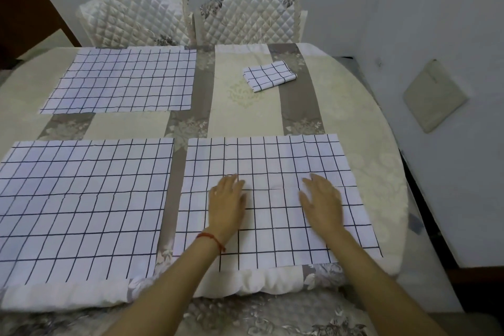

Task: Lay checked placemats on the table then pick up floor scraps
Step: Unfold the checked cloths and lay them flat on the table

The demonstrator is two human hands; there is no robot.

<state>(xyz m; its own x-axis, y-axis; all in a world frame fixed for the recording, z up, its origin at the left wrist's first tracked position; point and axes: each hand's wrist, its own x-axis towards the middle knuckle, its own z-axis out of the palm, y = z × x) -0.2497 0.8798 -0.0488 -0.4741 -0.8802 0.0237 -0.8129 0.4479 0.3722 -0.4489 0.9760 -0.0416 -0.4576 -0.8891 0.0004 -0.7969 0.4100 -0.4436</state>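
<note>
From the head camera, both hands lie flat on the near right placemat [275,172], which is spread open on the table [376,161] close to its near edge. The left hand [227,200] has its fingers straight and held close together, palm down on the cloth; a red string bracelet [211,239] circles that wrist. The right hand [323,196] rests the same way a little to the right, fingers straight and slightly fanned. Neither hand pinches anything; they press on the fabric.

Two more checked placemats are already laid out: one at the near left [81,199], just beside the one under the hands, and one at the far left [122,79]. A folded placemat [268,75] sits at the far right of the table, apart from the others, and looks like the next one to open.

The cloth appears thin, light and limp, with fold creases showing across it. It should slide easily on the patterned tablecloth [245,95], so smoothing with flat palms suits it. I would take the folded one by a loose corner or edge and shake it open, since it will not hold its shape.

Two quilted chair backs [191,19] stand beyond the table.

No floor scraps are in sight.
</note>
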